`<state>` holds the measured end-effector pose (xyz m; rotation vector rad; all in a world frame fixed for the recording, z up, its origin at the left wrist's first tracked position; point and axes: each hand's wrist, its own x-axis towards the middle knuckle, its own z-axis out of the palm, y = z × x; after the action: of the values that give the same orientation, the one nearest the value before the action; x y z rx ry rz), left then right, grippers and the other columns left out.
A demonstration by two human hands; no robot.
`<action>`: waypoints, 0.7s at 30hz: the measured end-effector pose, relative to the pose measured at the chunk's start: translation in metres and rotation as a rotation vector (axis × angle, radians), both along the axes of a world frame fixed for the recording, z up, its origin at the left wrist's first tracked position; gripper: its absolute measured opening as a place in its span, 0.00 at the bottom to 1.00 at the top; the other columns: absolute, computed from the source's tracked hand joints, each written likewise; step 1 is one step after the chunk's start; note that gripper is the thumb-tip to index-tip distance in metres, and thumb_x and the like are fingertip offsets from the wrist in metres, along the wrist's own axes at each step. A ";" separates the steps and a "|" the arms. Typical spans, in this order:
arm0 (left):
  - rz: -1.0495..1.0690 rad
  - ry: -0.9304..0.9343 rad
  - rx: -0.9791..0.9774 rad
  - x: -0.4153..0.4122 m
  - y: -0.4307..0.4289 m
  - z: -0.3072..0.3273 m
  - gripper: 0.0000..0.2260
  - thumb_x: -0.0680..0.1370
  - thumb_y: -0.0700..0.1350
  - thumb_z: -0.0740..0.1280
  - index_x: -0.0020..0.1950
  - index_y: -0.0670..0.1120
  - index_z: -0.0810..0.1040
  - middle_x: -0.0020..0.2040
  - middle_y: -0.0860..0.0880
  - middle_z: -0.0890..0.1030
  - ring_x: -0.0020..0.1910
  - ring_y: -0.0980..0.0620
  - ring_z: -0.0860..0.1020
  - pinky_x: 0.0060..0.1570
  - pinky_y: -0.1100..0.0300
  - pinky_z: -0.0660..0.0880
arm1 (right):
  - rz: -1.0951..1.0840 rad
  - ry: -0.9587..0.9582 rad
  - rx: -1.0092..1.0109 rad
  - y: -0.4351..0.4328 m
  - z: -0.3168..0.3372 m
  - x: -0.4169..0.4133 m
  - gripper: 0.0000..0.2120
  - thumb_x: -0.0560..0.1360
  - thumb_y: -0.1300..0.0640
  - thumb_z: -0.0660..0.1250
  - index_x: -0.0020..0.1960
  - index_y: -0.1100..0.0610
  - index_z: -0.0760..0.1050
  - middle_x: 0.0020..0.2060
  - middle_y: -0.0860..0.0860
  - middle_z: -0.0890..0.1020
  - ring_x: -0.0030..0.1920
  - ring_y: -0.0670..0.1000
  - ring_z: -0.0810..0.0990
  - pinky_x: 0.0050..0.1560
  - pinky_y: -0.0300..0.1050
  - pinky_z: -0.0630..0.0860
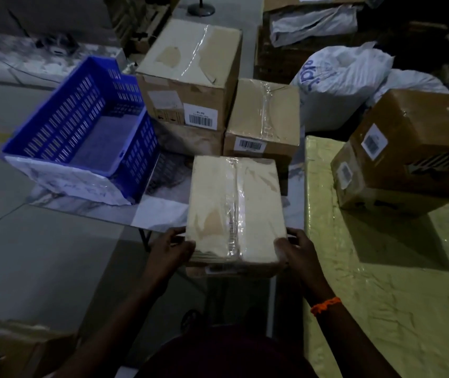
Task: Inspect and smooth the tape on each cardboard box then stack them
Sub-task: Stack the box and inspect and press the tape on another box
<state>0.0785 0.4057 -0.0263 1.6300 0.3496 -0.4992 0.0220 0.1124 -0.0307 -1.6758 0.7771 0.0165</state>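
Crate (81, 135), blue and slotted, occupies the left edge of the surface (160, 211). Left hand (171, 248) and right hand (297, 251) clamp opposite sides of the cardboard box (234, 211) at the near edge, presenting its tape (235, 208) for inspection.

Head view, downward (close on table (163, 211))
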 end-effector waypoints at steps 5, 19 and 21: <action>-0.025 0.007 0.046 -0.004 0.007 -0.017 0.16 0.75 0.40 0.74 0.62 0.46 0.80 0.56 0.43 0.84 0.53 0.43 0.84 0.48 0.50 0.81 | 0.000 0.009 -0.043 0.003 -0.014 -0.006 0.11 0.77 0.62 0.72 0.59 0.55 0.77 0.48 0.44 0.82 0.48 0.44 0.81 0.40 0.34 0.76; -0.126 -0.156 0.174 0.108 -0.048 0.021 0.15 0.79 0.44 0.70 0.66 0.46 0.80 0.57 0.47 0.84 0.57 0.47 0.83 0.55 0.49 0.81 | 0.093 0.003 0.133 -0.022 0.016 0.116 0.13 0.79 0.58 0.72 0.63 0.58 0.82 0.51 0.53 0.86 0.45 0.48 0.84 0.37 0.37 0.77; -0.111 -0.166 0.179 0.106 -0.050 0.021 0.15 0.77 0.47 0.70 0.63 0.47 0.82 0.55 0.47 0.85 0.54 0.48 0.84 0.59 0.44 0.80 | 0.078 -0.002 0.138 -0.022 0.014 0.118 0.14 0.79 0.59 0.72 0.64 0.58 0.82 0.54 0.54 0.86 0.49 0.51 0.84 0.40 0.41 0.78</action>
<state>0.1843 0.3558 -0.0054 1.8586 0.1841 -0.4211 0.1401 0.0900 -0.0169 -1.5738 0.6935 0.1200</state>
